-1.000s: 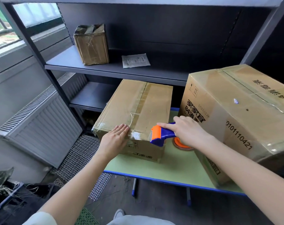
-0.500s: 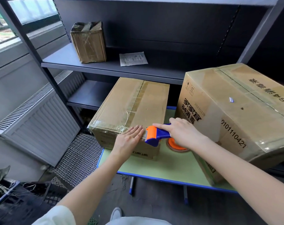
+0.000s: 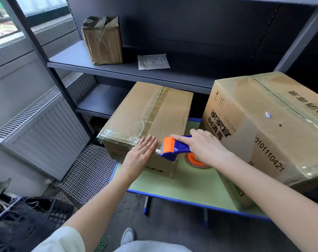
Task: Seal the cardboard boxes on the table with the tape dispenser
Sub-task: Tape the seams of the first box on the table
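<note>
A small cardboard box (image 3: 147, 113) lies on the green table (image 3: 189, 186), with clear tape along its top seam and near edge. My left hand (image 3: 140, 155) presses flat, fingers straight, on the tape at the box's near edge. My right hand (image 3: 203, 146) grips the blue and orange tape dispenser (image 3: 172, 148), its index finger stretched along the top. The dispenser's orange head sits at the box's near right corner, just right of my left fingertips. A large printed cardboard box (image 3: 267, 131) wrapped in tape stands on the table to the right.
A grey metal shelf (image 3: 82, 62) behind the table holds a small taped box (image 3: 103, 40) and a paper slip (image 3: 152, 61). A white radiator (image 3: 40, 124) stands at the left. Black crates (image 3: 18, 220) and a mesh mat lie on the floor.
My left hand has slid right along the box's near edge toward the dispenser. My right hand and the dispenser have stayed at the box's near right corner.
</note>
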### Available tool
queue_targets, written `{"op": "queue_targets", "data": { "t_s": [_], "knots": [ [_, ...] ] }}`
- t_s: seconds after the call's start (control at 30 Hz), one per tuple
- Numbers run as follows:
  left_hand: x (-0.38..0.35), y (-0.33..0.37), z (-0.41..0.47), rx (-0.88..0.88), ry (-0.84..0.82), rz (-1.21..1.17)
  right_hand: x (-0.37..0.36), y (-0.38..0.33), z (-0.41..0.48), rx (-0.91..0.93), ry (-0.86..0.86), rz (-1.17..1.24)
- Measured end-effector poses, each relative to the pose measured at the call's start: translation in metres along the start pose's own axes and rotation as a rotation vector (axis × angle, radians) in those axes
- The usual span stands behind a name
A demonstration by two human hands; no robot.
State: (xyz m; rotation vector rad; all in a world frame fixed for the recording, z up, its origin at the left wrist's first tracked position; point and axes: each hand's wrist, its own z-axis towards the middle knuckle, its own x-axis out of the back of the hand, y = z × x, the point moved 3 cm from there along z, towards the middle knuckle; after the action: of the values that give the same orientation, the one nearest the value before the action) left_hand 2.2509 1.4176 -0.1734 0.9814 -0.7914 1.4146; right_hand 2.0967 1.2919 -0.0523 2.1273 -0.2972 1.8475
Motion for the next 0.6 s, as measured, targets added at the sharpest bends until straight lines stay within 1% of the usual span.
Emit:
{"op": "queue_targets", "data": {
  "t_s": [0.13, 0.27, 0.47, 0.53, 0.6],
  "knots": [
    [0.002, -0.001, 0.001, -0.008, -0.001, 0.001, 0.000, -0.001, -0.003, -0.001, -0.006, 0.041],
    [0.002, -0.001, 0.000, 0.008, -0.028, -0.001, 0.000, 0.026, -0.013, -0.033, -0.042, 0.005],
    [0.009, -0.003, 0.002, 0.005, -0.057, 0.046, -0.006, 0.040, -0.025, -0.042, -0.072, 0.016],
    [0.010, -0.003, 0.002, 0.006, -0.066, 0.039, -0.011, 0.063, -0.036, -0.095, -0.130, 0.024],
    [0.008, -0.002, 0.003, 0.001, -0.066, 0.046, -0.014, 0.078, -0.046, -0.145, -0.150, 0.020]
  ]
}}
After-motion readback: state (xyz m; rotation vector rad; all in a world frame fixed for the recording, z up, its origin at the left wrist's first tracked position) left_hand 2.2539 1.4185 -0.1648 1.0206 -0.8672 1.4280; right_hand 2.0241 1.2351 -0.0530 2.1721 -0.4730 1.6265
